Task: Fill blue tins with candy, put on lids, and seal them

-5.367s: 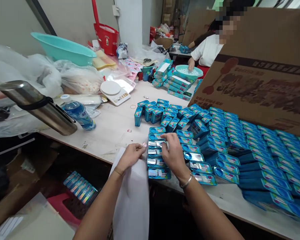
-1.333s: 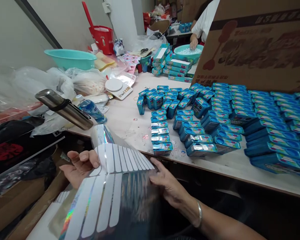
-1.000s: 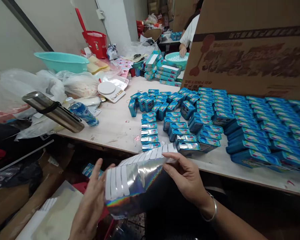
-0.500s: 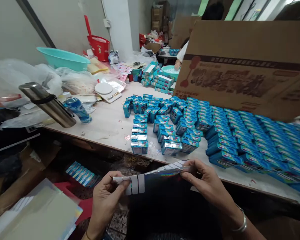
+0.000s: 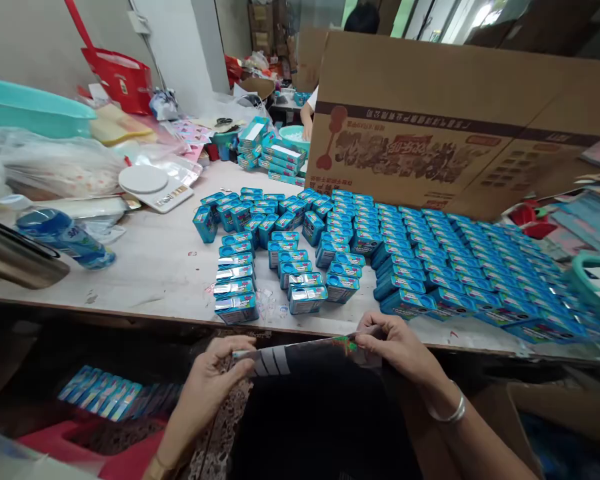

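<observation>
A thin, shiny see-through sheet of strip stickers [image 5: 274,361] is stretched between my hands, just in front of the table edge. White strips show near its left end, and a rainbow glint lies near the right. My left hand [image 5: 215,380] pinches the left end between thumb and fingers. The right end is gripped by my right hand [image 5: 400,350], which wears a silver bangle. Beyond the sheet, short rows of small blue tins [image 5: 307,293] stand on the table. Some tins at the front left [image 5: 236,303] carry shiny strips across their tops.
A large block of blue tins [image 5: 460,267] fills the table's right side, before a big cardboard box [image 5: 430,80]. At left are a steel flask [image 5: 20,253], a blue bottle [image 5: 65,237] and a white scale [image 5: 155,187]. A co-worker's arm [image 5: 307,120] shows behind the box.
My view has swung right, so the table things appear further left and a teal basin shows at right. Both hands still hold the sheet, now seen more edge-on.
</observation>
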`<state>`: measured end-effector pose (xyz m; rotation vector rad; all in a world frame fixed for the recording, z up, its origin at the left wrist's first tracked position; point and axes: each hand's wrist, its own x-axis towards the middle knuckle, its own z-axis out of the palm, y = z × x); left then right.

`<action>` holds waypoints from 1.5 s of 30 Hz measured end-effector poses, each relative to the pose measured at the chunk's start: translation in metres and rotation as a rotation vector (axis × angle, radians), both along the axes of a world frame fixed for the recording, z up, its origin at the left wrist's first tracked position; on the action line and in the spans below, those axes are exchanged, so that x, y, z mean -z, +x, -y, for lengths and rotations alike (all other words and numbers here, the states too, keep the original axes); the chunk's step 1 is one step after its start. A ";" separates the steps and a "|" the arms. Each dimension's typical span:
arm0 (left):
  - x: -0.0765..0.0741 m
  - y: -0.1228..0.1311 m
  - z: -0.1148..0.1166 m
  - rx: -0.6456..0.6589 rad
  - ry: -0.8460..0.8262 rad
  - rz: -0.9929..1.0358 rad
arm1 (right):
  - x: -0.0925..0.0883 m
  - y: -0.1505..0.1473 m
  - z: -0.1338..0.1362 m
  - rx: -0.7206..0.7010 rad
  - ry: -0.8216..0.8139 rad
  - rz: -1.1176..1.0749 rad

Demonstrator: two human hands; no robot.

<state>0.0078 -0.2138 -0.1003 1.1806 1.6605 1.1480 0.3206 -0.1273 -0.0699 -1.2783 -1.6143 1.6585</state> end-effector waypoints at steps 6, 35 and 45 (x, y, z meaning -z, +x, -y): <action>-0.016 0.018 -0.026 0.295 0.146 -0.324 | -0.005 0.000 -0.015 -0.066 -0.070 -0.010; -0.004 0.053 -0.059 0.719 -0.388 0.290 | 0.037 -0.054 0.026 -0.105 1.179 0.390; -0.002 0.053 -0.057 0.696 -0.378 0.317 | 0.035 -0.050 0.027 -0.153 1.319 0.449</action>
